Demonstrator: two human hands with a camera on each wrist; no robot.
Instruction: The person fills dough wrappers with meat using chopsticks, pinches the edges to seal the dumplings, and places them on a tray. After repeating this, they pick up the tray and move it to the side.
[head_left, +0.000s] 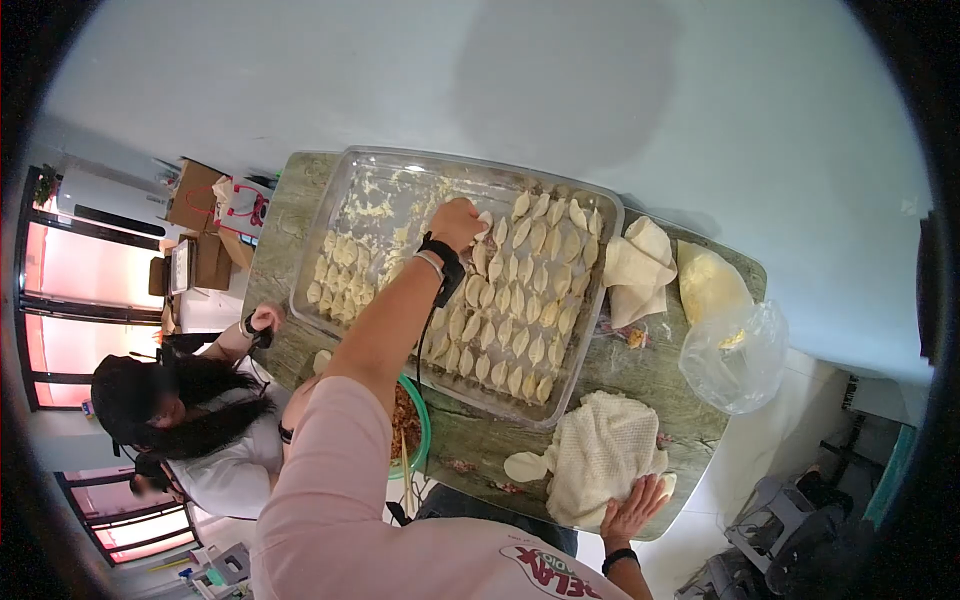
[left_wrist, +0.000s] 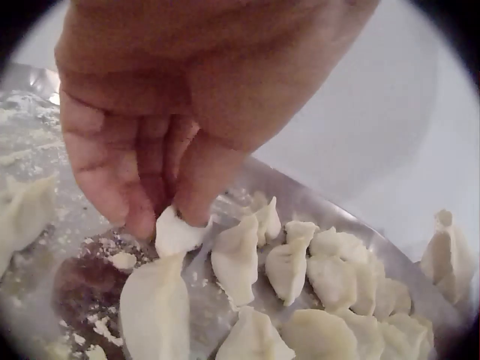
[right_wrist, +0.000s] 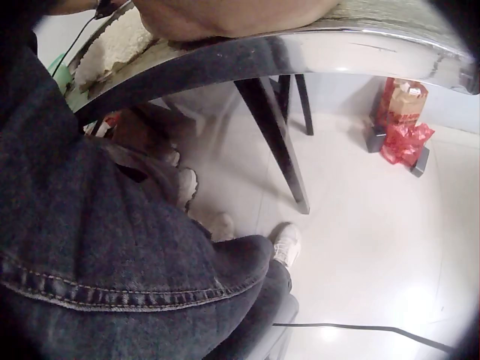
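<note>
My left hand (head_left: pixel 457 223) is over the metal tray (head_left: pixel 572 385), pinching a pale dumpling (left_wrist: pixel 176 234) between thumb and fingers among rows of other dumplings (left_wrist: pixel 156 307). Fingers of my right hand (head_left: pixel 632 510) are spread flat at the table's near edge, against a cream cloth (head_left: pixel 600 450); a piece of pale dough (head_left: pixel 668 484) shows beside the fingertips. In the right wrist view, only part of the hand or wrist (right_wrist: pixel 232 16) appears above the table rim.
A green bowl (head_left: pixel 424 425) of filling with chopsticks stands below the tray. Dough under another cloth (head_left: pixel 640 268) and a plastic bag (head_left: pixel 735 360) lie at the right. Another person (head_left: pixel 220 440) is at the left. A table leg (right_wrist: pixel 274 142) shows underneath.
</note>
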